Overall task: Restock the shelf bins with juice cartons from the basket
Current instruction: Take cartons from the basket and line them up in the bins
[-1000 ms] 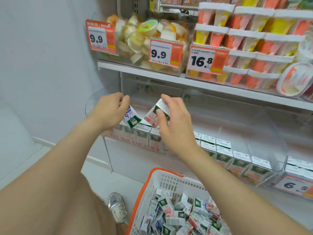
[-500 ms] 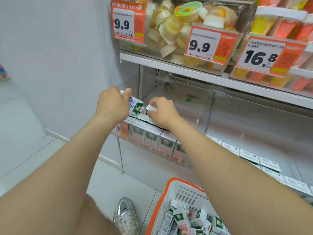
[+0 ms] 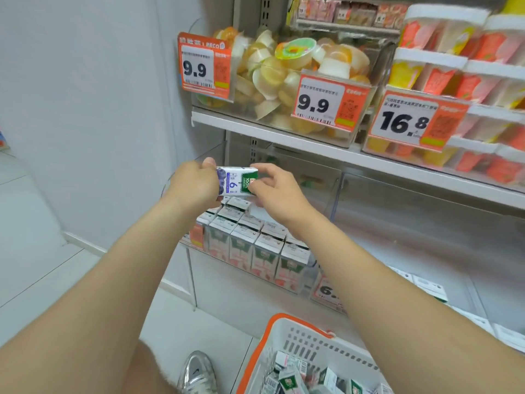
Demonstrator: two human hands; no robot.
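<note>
The bottom edge is cutting off the orange-rimmed white plastic basket (image 3: 301,336) and the silver shoe (image 3: 196,373), while the right forearm (image 3: 369,280) is half hiding the lower orange price tag (image 3: 326,291).

On the upper shelf (image 3: 284,132), a clear tub holds a loose heap of jelly cups (image 3: 295,78), with an orange price tag reading 9.9 (image 3: 203,68) at its left end and a second 9.9 tag (image 3: 326,102) on its front. Just right of it, a 16.8 tag (image 3: 412,120) fronts stacked white-lidded dessert pots (image 3: 443,66) in yellow and red. Below, a silver shoe (image 3: 197,372) stands on the pale tiled floor (image 3: 42,265) near the white wall (image 3: 99,109).
</note>
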